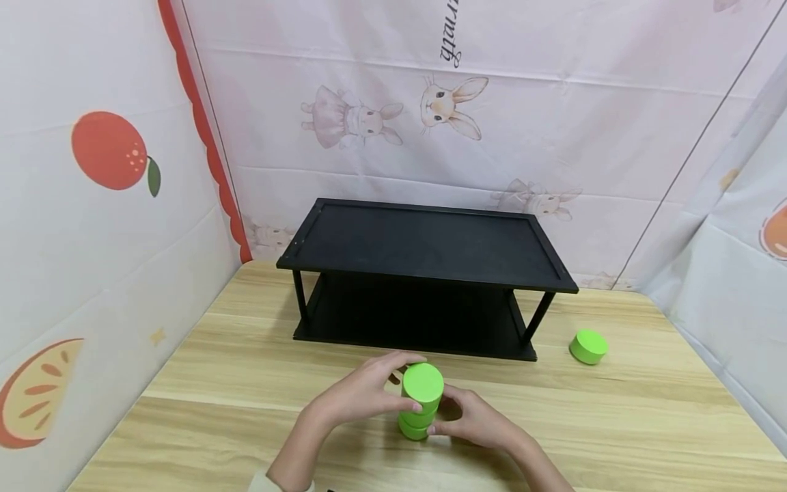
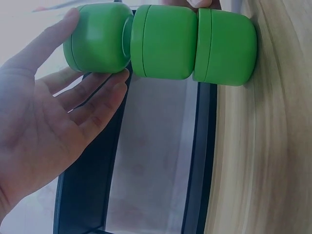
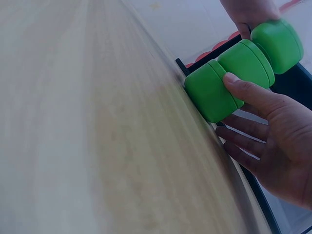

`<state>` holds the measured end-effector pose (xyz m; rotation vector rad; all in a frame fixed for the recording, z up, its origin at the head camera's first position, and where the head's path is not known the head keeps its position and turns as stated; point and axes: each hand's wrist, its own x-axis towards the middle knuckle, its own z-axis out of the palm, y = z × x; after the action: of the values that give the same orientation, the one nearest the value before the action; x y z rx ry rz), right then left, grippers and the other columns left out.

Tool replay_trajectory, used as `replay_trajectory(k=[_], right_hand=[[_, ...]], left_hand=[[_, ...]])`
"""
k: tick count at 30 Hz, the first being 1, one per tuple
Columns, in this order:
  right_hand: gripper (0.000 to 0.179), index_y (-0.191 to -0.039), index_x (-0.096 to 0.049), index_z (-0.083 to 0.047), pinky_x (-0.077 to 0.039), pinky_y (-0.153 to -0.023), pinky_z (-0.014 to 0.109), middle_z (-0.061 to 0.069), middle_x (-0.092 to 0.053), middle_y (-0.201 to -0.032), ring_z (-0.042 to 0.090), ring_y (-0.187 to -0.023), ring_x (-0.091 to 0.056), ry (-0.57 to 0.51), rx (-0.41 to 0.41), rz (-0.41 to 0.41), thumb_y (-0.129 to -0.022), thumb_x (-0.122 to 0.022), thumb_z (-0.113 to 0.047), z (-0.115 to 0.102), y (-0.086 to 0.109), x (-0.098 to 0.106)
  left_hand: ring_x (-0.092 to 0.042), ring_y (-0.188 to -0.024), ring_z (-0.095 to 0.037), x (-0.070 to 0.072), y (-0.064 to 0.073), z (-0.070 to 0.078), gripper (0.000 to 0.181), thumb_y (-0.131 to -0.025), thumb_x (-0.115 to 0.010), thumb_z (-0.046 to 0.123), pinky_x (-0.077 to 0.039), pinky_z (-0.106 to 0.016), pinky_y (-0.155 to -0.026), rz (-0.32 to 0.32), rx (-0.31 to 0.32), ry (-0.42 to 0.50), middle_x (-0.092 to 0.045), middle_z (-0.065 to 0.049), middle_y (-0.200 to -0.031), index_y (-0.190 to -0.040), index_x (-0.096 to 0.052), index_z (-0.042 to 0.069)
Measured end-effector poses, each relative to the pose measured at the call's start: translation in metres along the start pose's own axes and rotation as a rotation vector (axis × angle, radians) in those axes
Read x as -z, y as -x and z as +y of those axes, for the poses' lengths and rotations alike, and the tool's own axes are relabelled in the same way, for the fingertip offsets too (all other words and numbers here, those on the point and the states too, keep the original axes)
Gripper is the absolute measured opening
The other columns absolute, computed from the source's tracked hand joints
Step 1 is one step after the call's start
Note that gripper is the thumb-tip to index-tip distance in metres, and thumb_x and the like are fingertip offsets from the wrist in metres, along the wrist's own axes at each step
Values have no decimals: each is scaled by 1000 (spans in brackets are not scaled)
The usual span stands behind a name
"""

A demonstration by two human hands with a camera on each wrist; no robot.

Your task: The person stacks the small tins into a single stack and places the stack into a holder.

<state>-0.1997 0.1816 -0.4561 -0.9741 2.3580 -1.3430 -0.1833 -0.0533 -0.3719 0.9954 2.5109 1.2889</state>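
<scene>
Green is marking the workpieces: three round cylinders are forming an upright stack (image 1: 421,417) at the lower centre of the head frame, standing on the wood-grain desk (image 1: 233,379) in front of the black two-tier shelf (image 1: 424,242). A fourth cylinder (image 1: 589,346) is sitting well apart on the desk, at the right of the frame.

Grip status: I am holding the top cylinder (image 1: 423,383) with the left hand (image 1: 359,393), its grip clamped with the thumb on the near side and fingers on the far side. I am bracing the bottom cylinder (image 1: 413,432) with the right hand (image 1: 478,418), thumb pressing near the upper seam, grip curving round behind. The middle cylinder (image 2: 165,41) is standing between them.

Step in hand: I am judging this to be seating or steadying the top cylinder; whether its weight is fully resting below, I cannot be telling.

Next move: by my judgement, it is calling for centring the top cylinder while the right hand is guarding the base, then for loosening the left grip without dragging.
</scene>
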Motion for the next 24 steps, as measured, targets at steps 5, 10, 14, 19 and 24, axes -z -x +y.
replay_trajectory(k=[5, 10, 14, 19, 24], right_hand=[[52, -126, -53, -17, -41, -93, 36, -6, -57, -116, 14, -105, -53, -5, 0, -2, -80, -71, -33, -1, 0, 0], [51, -125, -54, -17, -41, -93, 36, -6, -57, -116, 14, -105, -53, -7, -7, -2, -80, -71, -33, -1, 0, 0], [50, -124, -54, -17, -41, -93, 36, -6, -57, -116, 13, -106, -53, -11, -9, 1, -80, -71, -33, -1, 0, 0], [50, -124, -55, -17, -41, -93, 37, -6, -57, -116, 14, -106, -52, -14, -8, 4, -80, -71, -33, -1, 0, 0], [51, -125, -54, -18, -40, -95, 38, -7, -57, -117, 13, -108, -51, -7, -23, 5, -79, -72, -32, -1, -1, 0]], left_hand=[[-51, -101, -7, -1, 0, -1, 62, -77, -73, 36, -45, -26, -85, -10, 5, 6, -51, 7, -122, -130, -49, 14], [-51, -102, -7, -1, 0, -2, 63, -77, -73, 36, -45, -27, -86, -21, 21, 13, -50, 7, -124, -131, -48, 13], [-51, -101, -8, -2, 0, -2, 63, -77, -73, 36, -45, -29, -86, -25, 34, 16, -50, 7, -124, -131, -48, 15], [-51, -101, -8, -3, -1, -3, 62, -77, -73, 36, -46, -33, -86, -29, 40, 29, -50, 7, -124, -130, -49, 14], [-51, -101, -8, -4, 0, -4, 62, -77, -73, 36, -46, -34, -87, -29, 46, 49, -51, 8, -123, -130, -49, 15]])
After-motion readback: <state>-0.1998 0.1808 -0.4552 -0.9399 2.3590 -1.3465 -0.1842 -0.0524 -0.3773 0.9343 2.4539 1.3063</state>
